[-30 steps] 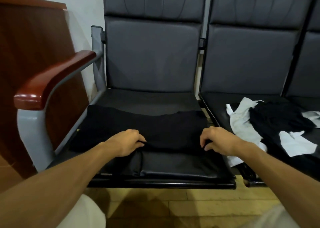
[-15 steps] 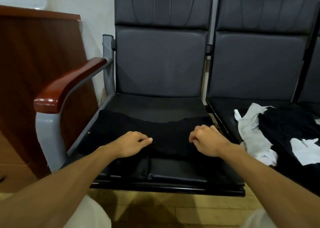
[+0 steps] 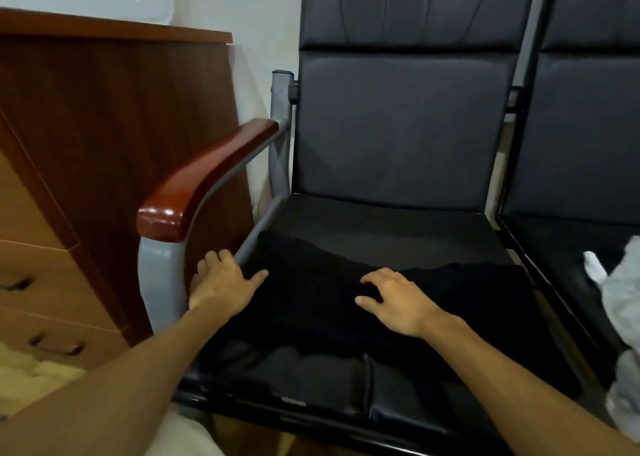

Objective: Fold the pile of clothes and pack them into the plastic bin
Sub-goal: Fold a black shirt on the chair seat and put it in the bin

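— Garment [image 3: 311, 303] first: what are the hands doing to it now?

— The left hand [image 3: 225, 284] has let go of the near hem it was pinching a second ago. It has slid out to the black cloth's left end, fingers spread. The thumb lies on the fabric and the other fingers reach over the edge by the side rail [image 3: 259, 229]. The right hand [image 3: 394, 303] has dropped its pinch too and moved inward. It rests on the middle of the cloth, fingers loosely bent, gripping nothing that I can see.

— Where does that leave the piece?

— Lying flat across the seat [image 3: 381, 227], and it looks already doubled once. I'd judge the right hand is pinning a crease line while the left gets ready to bring the end over.

— And the rest?

— The pile [image 3: 620, 300] waits unfolded on the next seat [image 3: 571, 241], to the right. I can't make out a bin for certain, so packing is still well off.
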Available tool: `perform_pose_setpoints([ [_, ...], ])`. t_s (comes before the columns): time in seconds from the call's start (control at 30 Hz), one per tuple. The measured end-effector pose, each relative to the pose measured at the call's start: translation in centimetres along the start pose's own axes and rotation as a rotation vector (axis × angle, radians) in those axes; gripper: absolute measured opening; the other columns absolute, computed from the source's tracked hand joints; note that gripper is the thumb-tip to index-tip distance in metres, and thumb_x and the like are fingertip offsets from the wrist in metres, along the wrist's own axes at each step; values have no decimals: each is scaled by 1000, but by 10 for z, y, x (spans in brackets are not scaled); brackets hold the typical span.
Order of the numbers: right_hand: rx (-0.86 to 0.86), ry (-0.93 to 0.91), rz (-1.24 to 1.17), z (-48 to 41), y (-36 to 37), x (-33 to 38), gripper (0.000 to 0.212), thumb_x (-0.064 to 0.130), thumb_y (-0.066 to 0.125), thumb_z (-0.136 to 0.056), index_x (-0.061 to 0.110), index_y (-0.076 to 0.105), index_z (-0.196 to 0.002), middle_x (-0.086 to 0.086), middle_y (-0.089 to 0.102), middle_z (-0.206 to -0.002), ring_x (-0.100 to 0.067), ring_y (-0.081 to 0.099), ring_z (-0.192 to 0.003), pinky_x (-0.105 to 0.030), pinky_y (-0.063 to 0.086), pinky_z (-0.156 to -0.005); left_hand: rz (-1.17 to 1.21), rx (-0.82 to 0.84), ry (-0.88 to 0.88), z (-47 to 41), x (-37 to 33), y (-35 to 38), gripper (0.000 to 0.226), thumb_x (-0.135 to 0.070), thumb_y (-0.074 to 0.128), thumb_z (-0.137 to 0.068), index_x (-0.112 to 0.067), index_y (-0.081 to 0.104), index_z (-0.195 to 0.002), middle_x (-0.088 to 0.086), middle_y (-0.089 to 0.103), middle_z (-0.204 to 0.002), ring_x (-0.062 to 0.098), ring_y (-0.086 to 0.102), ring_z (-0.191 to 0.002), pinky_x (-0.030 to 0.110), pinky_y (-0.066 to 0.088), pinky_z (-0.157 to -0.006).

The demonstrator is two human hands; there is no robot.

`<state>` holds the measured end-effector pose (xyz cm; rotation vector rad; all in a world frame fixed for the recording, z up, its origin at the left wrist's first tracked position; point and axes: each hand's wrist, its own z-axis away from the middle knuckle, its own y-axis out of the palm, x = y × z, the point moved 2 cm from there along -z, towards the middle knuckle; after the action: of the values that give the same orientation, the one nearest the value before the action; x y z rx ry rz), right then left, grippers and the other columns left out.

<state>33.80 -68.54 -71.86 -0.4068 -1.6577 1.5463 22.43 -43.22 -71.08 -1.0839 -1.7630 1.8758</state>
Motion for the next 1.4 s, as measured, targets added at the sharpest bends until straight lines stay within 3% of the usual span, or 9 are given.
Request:
perform_pose_setpoints([
  [0.17, 262, 52, 37, -10, 24, -11, 80, 62, 44, -92, 27, 8, -155, 4, -4, -163, -15, -8, -149, -41, -2, -121, -150, 10, 143, -2, -17, 4, 51, -51, 52, -92, -13, 48, -127, 11, 43, -130, 26, 44, -118, 38, 43, -97],
  [0.3, 296, 69, 25, -2, 29, -10, 80, 63, 41, -92, 29, 6, -155, 6, -6, -162, -14, -10, -149, -41, -5, -121, -208, 42, 192, 7, -22, -1, 37, -35, 42, -101, -9, 49, -126, 12, 45, -129, 26, 44, -119, 37, 40, -97],
  [0.43, 332, 71, -30, 13, 24, 0, 74, 62, 38, -94, 30, 10, -154, 7, -2, -162, -13, -8, -149, -39, -3, -121, 158, 141, 99, 23, -22, -12, 30, -18, 40, -102, -3, 39, -128, 16, 58, -115, 25, 57, -99, 35, 47, -79],
  [0.57, 383, 73, -129, 30, 17, 10, 66, 59, 34, -97, 32, 15, -154, 9, 3, -162, -15, 0, -149, -38, 3, -120, 579, 308, -175, 39, -16, -20, 32, -7, 43, -99, 1, 44, -130, 19, 57, -119, 29, 58, -103, 39, 49, -88],
  [0.67, 396, 59, -221, 42, 13, 15, 66, 58, 40, -96, 31, 21, -152, 8, 12, -161, -16, 16, -147, -34, 17, -118, 949, 476, -364, 57, -17, -31, 32, -14, 54, -96, -2, 51, -125, 21, 63, -111, 34, 63, -97, 42, 55, -78],
  [0.8, 291, 50, -265, 53, -5, 14, 58, 48, 50, -96, 26, 34, -147, 0, 36, -151, -16, 41, -134, -26, 34, -106, 1292, 620, -387, 74, -33, -39, 23, -20, 57, -96, -3, 59, -110, 14, 68, -77, 24, 65, -64, 31, 53, -54],
  [0.9, 107, 107, -323, 62, -27, -4, 47, 36, 53, -98, 24, 42, -141, 0, 50, -139, -16, 50, -125, -24, 39, -99, 1483, 604, -268, 78, -54, -34, 4, -16, 46, -100, -14, 49, -99, -1, 46, -42, 7, 37, -31, 19, 29, -37],
  [1.17, -439, 415, -446, 110, -82, -101, 42, 5, 43, -91, 15, 51, -131, -5, 66, -112, -23, 58, -105, -26, 40, -82, 1455, 560, -119, 92, -153, -20, 27, -10, 42, -94, -16, 35, -68, -1, 34, -40, 10, 22, -30, 23, 15, -38],
  [1.4, -473, 499, -263, 161, -93, -158, 40, -2, 43, -90, 5, 51, -129, -11, 66, -107, -28, 58, -109, -31, 44, -88, 1391, 620, 24, 125, -241, 1, 27, -3, 41, -93, -15, 42, -68, -2, 40, -50, 7, 31, -32, 17, 16, -28],
])
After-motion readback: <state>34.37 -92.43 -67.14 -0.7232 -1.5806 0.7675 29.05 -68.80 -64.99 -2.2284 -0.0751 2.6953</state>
